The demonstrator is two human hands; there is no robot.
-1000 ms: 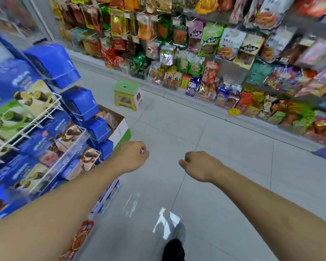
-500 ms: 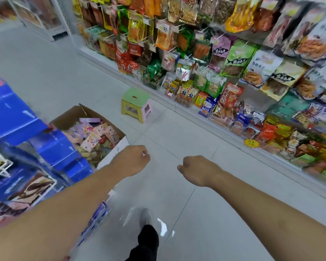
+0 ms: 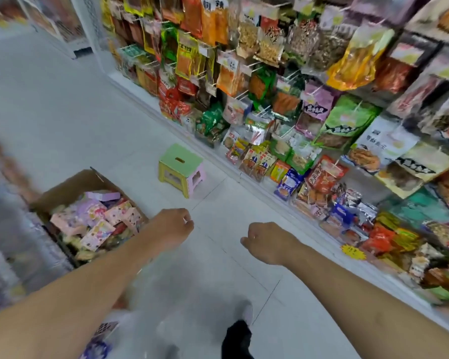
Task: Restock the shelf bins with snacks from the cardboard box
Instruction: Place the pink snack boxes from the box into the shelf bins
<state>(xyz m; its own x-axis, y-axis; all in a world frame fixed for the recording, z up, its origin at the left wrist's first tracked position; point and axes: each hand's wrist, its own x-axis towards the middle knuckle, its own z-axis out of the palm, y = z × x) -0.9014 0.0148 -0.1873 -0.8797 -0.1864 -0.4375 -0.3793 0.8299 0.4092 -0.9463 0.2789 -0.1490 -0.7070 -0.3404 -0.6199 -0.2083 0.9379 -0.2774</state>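
- I have both hands out in front of me over the floor, and neither one carries anything. My left hand (image 3: 170, 226) has its fingers curled in with nothing between them; my right hand (image 3: 266, 240) is clenched the same way.
- The cardboard box (image 3: 70, 187) sits on the floor just to the left of my left hand and slightly beyond it, its near right corner hidden behind that wrist. It is well apart from my right hand.
- So my left hand is the nearer one, and I judge a reach into the box would go leftward and down with that arm.
- The box's long axis appears to run away from me and a little leftward, flaps open.
- Counts: one box, one small green-topped stool (image 3: 182, 169) ahead of both hands, and a loose heap of snack packets (image 3: 96, 224), pink and lilac on top, too jumbled and blurred for me to count.
- The shelf (image 3: 309, 141) of hanging and stacked bags runs along beyond and to the right of my right hand; I cannot make out separate bins there.
- Restocking looks barely begun from here: the box is full and nothing is in hand.
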